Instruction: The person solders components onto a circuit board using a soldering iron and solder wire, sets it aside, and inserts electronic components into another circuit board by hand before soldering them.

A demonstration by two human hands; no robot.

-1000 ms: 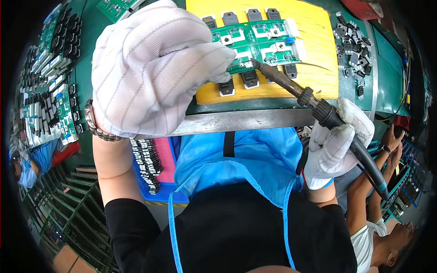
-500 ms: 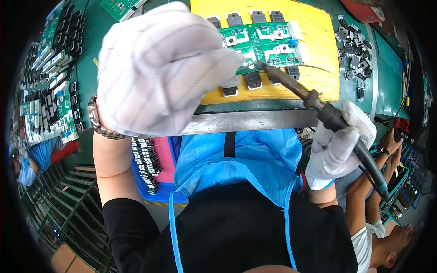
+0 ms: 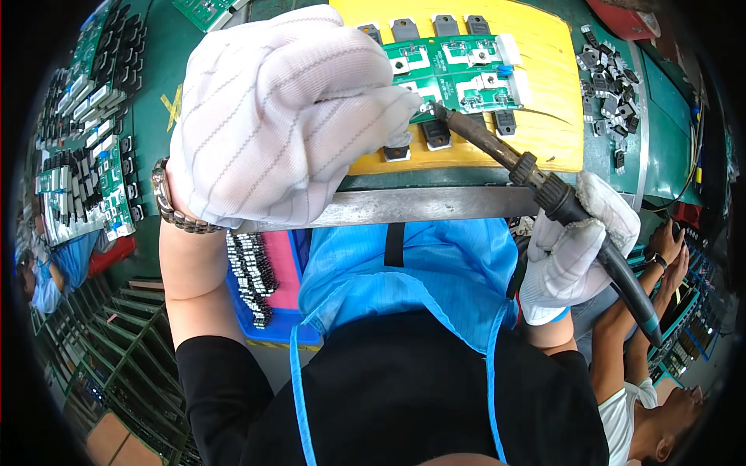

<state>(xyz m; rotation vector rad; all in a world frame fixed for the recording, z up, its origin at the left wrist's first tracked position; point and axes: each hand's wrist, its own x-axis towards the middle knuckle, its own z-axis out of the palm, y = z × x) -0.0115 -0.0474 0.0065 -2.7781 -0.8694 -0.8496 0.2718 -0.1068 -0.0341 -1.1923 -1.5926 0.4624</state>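
Both gloved hands were engaged in soldering: right hand gripped the iron, tip on the board beside the clenched left hand; next joint likely demanded steady placement.

Two gloved hands, left and right; one soldering iron; one green circuit board; one yellow mat.
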